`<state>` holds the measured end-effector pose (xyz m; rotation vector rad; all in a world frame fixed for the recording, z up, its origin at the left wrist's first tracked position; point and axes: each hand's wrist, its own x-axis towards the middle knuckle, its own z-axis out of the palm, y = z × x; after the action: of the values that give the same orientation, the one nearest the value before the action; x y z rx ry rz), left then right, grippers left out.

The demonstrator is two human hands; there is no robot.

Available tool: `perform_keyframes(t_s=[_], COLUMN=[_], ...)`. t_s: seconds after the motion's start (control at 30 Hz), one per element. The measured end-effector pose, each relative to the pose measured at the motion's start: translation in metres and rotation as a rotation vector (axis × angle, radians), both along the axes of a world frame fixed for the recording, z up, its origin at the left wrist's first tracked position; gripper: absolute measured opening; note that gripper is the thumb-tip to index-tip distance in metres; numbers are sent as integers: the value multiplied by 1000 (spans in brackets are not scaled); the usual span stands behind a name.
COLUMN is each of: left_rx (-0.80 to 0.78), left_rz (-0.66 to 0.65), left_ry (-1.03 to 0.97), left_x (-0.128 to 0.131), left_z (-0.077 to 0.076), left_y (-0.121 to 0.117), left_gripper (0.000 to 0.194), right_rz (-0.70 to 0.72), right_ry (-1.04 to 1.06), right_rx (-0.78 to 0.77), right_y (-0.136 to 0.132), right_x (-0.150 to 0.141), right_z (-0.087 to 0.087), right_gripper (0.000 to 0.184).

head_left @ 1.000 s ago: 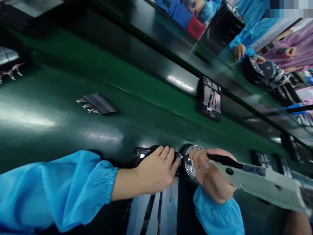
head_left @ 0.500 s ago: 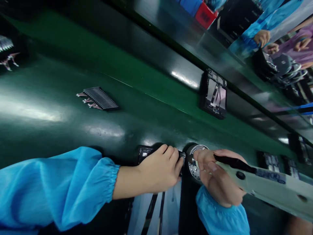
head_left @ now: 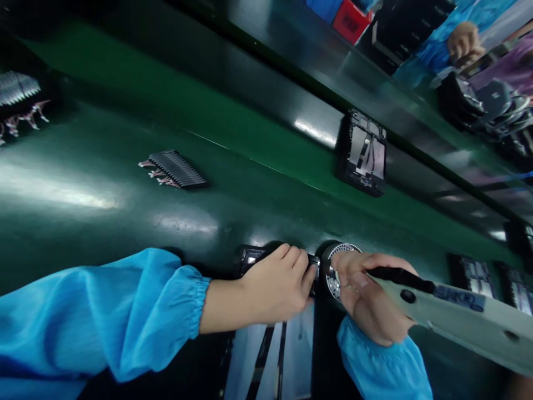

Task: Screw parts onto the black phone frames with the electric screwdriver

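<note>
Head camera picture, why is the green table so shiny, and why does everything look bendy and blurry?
In the head view, white glare streaks shine on the green work surface; the wide lens seems to stretch things near the edges, so the left sleeve looks huge; in that view, a co-worker's hand in the top corner looks blurry.
</note>
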<state>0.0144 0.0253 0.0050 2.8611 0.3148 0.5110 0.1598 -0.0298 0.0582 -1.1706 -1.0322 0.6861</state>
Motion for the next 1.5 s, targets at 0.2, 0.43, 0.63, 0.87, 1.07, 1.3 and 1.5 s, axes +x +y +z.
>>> perform_keyframes(t_s=[0.2,0.43,0.63,0.87,1.07,1.3,1.5], left_rx=[17,-1,11,19,23,29,34], left_rz=[8,-33,-41,-40,-36,-35,4], left_ry=[-42,-30,-9,-18,-18,-39,-11], left_x=[-3,-5,-6,-5,-5,-5,-7], left_z=[-2,1,-1,-2,-1,-2,-2], left_y=[1,-2,-3,-3,-4,-4,-6], left_gripper=[50,47,46,49,49,49,55], right_rz=[-69,-106,-165,-138,-135,-134,-106], right_ry=[-9,-3,-5,32,22,-10,-68], right_rx=[14,54,41,32,36,36,65], right_y=[-16,-45,-39,-38,-38,-37,-38], right_x=[17,25,23,25,27,25,25], right_z=[14,3,-7,-11,-13,-16,1], right_gripper=[26,27,27,27,30,24,28])
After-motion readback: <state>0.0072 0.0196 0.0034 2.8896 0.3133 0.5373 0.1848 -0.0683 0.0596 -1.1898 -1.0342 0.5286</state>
